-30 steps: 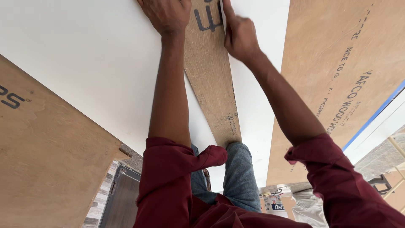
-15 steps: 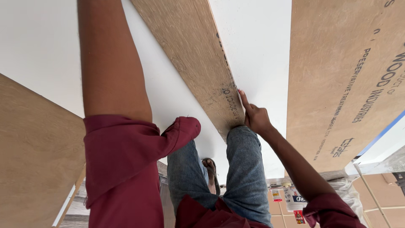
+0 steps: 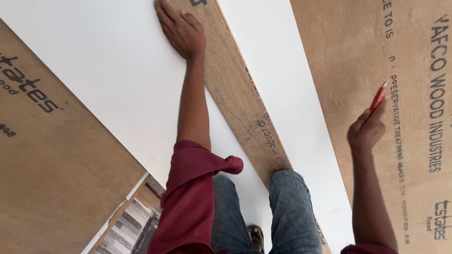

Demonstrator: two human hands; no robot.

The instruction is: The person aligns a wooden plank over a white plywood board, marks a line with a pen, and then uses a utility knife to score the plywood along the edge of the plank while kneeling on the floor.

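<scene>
Left arm stretched far forward, sleeve rolled above the elbow, left hand (image 3: 181, 30) pressed flat, palm down, fingers together and pointing away. Right forearm raised, right hand (image 3: 366, 131) lifted clear of any surface, fingers curled in a pinching grip, thumb on top.

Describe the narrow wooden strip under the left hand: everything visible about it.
The narrow wooden strip is a long, flat piece of brown plywood with dark printed markings. It lies diagonally across the white board, running from the top of the picture down to the person's knee. The left hand presses flat on its left edge near the top. The right hand is clear of it.
</scene>
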